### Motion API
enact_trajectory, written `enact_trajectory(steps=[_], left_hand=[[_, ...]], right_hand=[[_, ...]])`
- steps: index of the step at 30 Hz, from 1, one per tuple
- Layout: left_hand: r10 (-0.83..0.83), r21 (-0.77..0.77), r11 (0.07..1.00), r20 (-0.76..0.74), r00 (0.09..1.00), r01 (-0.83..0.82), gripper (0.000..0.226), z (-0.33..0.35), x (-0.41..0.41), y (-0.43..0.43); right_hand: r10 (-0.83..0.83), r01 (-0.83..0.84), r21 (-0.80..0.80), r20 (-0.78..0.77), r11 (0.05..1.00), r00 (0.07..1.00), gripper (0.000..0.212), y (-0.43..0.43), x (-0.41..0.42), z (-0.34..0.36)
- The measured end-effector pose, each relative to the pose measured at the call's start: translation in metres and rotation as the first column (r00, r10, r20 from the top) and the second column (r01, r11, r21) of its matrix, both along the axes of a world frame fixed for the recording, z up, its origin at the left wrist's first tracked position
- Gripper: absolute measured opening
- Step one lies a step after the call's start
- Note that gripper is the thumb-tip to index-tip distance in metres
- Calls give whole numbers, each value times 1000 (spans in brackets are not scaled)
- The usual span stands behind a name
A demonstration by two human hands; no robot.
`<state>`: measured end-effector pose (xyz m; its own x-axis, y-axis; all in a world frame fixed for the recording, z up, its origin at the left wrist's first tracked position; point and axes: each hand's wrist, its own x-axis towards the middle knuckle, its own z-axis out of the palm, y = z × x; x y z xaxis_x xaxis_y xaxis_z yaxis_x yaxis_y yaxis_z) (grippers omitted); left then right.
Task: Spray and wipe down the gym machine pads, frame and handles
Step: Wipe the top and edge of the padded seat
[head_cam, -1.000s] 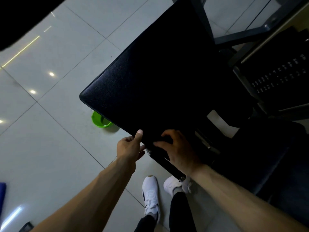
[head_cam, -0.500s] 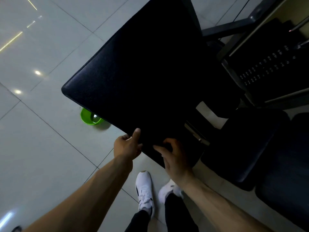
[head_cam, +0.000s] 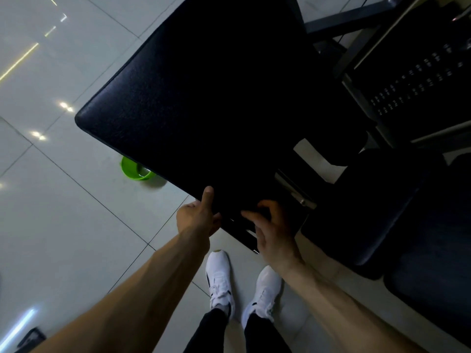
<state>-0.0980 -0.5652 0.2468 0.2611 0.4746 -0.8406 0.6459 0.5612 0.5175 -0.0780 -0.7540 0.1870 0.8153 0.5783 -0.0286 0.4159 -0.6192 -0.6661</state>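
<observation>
Underfoot, the pale tiled floor (head_cam: 63, 225) is catching streaks of light. A large black pad (head_cam: 204, 98) is stretching across the middle of the view, with a weight stack (head_cam: 420, 80) standing to its right and a dark seat (head_cam: 369, 212) lying nearer. The left hand (head_cam: 198, 217) is clamping its grip on the pad's near edge, thumb on top. The right hand (head_cam: 275, 233) is curling its grip onto the same edge just beside it. A green bowl (head_cam: 132, 169) is sitting on the floor, partly hidden by the pad.
</observation>
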Motion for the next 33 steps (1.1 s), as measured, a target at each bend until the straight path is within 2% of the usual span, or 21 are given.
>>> enact_trajectory(steps=[3,5,7,9,12,14,16,17,18,19,20,22,23,24,27,29,31,33], left_hand=[[-43,-28,999,-19,999,43,40,0,-3,-4],[-78,-81,994,-55,995,73,44,-3,-5,-16],[-53,-134,990,-70,996,43,47,-9,-7,-28],[-24,-142,990,-76,997,13,46,-12,-7,-30],[-15,-131,991,-76,997,5,44,-9,-6,-30],[-24,-112,994,-73,997,16,39,-4,-4,-31],[-124,-33,992,-48,991,123,29,2,-4,-35],[-245,65,967,-33,969,247,24,5,-4,-39],[-403,205,893,-29,915,400,21,8,-5,-43],[-563,372,758,-44,825,536,18,9,-6,-47],[-688,539,577,-82,721,613,15,9,-8,-49],[-820,773,180,-224,527,609,18,6,-10,-50],[-837,808,20,-308,452,588,25,4,-10,-49],[-839,811,-94,-377,393,578,33,1,-11,-47],[-819,726,-296,-527,225,621,62,-5,-13,-43],[-796,643,-394,-596,107,657,79,-10,-15,-41],[-768,585,-457,-640,35,669,86,-16,-16,-41],[-743,536,-497,-670,-15,683,88,-21,-17,-42]], right_hand=[[17,-17,-1,2,1000,1000,60,-8,8,1],[-126,125,24,55,992,990,57,6,42,1],[-324,319,97,34,943,946,49,20,82,0],[-375,372,117,-2,921,927,46,28,97,2],[-231,231,11,77,973,970,49,6,51,-1],[-97,100,-63,55,993,994,60,-22,7,-7],[-30,30,-60,-3,998,1000,72,-42,-15,-10],[-30,29,-55,-22,998,999,72,-44,-14,-9],[-57,56,-58,-26,997,998,70,-41,-7,-9],[-114,113,-53,-19,992,993,65,-33,6,-9],[-187,187,-33,-13,982,982,60,-22,22,-7],[-338,339,22,-36,941,941,51,1,55,-6],[-362,364,31,-42,931,931,48,8,65,-6],[-348,349,11,-14,937,937,46,9,67,-7],[-268,272,-59,74,960,961,44,-18,30,-12],[-258,260,-107,34,960,966,55,-41,-7,-14],[-301,295,-114,-42,949,953,64,-46,-28,-10],[-382,376,-76,-90,923,920,63,-32,-17,-6]])
